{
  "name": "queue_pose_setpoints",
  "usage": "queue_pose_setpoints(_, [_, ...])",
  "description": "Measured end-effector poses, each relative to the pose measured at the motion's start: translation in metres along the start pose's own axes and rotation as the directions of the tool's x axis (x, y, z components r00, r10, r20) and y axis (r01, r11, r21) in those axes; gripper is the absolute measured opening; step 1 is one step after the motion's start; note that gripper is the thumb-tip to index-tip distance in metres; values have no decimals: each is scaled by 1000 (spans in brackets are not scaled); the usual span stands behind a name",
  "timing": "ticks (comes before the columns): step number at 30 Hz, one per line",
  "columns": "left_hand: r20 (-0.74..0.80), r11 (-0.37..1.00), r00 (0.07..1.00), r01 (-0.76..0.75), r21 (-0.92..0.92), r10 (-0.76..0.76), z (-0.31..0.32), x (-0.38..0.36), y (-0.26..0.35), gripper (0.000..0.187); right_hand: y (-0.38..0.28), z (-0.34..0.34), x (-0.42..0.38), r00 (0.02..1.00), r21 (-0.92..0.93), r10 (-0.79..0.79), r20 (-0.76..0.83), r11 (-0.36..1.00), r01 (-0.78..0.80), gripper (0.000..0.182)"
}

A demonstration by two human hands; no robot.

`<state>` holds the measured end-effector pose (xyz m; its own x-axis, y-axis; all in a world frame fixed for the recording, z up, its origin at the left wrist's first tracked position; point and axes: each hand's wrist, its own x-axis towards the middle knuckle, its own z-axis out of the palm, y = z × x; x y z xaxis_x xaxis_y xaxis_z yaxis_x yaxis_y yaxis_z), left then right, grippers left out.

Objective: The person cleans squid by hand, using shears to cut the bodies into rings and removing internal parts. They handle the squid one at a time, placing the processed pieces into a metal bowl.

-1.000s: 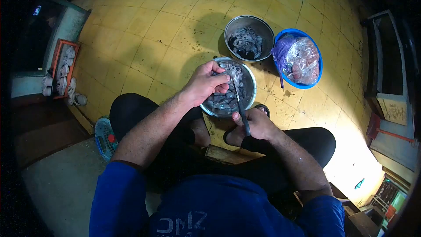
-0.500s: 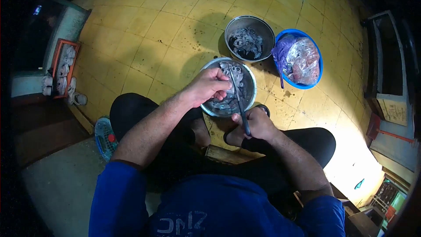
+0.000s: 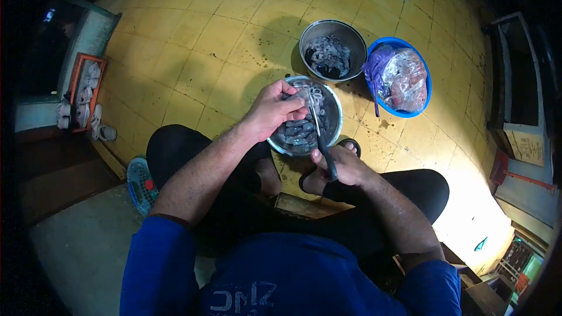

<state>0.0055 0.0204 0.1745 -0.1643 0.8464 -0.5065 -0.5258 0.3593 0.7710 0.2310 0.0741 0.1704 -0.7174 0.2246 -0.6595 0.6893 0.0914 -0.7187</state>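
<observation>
My right hand grips the black handle of a knife, whose thin blade points up and away over a metal bowl. My left hand is pinched above the bowl's left side, close to the blade; what its fingers hold is too small to tell. Greyish, wet squid-like pieces lie in the bowl, some of them ring-shaped near the far rim.
Behind the bowl stands a dark metal pot with pale pieces inside. Right of it, a blue basin holds plastic bags. A shoe rack is at the left, a green-blue basket beside my left knee.
The knife's handle has shifted slightly right and its blade stands a little farther from my left fingers. My left hand has turned slightly, its thumb now lying across the fingers.
</observation>
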Motion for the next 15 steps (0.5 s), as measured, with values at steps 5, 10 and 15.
queue_pose_setpoints(5, [35,998,999,23,56,-25,3,-3,-1,18,3,3,2,997,-167,-25,-74,986,12,82])
queue_pose_setpoints(10, [22,1000,1000,12,-20,-11,-2,0,2,16,-4,6,-2,988,-169,6,-154,985,-32,79])
queue_pose_setpoints(15, [42,999,998,38,25,-39,-3,0,4,15,-2,7,-2,986,-166,-28,-165,986,0,76])
